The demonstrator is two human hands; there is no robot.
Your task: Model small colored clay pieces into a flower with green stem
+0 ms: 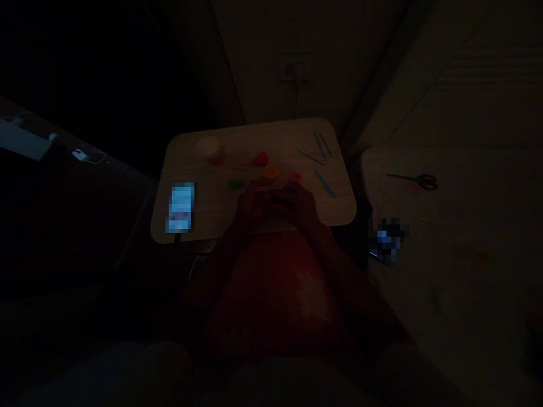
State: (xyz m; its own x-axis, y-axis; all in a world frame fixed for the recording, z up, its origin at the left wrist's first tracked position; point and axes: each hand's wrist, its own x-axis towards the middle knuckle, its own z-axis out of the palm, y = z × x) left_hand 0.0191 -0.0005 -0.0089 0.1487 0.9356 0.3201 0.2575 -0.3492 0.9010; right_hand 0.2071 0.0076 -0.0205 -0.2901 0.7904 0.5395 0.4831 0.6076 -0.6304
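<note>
My feed is very dark: a pale wood-grained bench [280, 138] with rounded corners stands before a wall socket [296, 66], and to its right I make out a paler surface [462, 226] carrying scissors [418, 180]. A lit phone [180, 207], its screen pixelated, lies at the bench's near left. Farther back I see a pale-topped tub [210, 150], reddish low on one side; its inside is hidden from me. A red lump [260, 159], an orange lump [271, 172] and a green lump [236, 184] lie mid-bench, with slim bluish sticks [311, 157] and a bluish blade-shaped tool [325, 183] on the right. Both hands sit close together at the near edge, fingers bent inward: the left hand [250, 202] near the green and orange lumps, the right hand [299, 203] just beside a pinkish ring [296, 177]. I cannot tell whether either grips anything.
</note>
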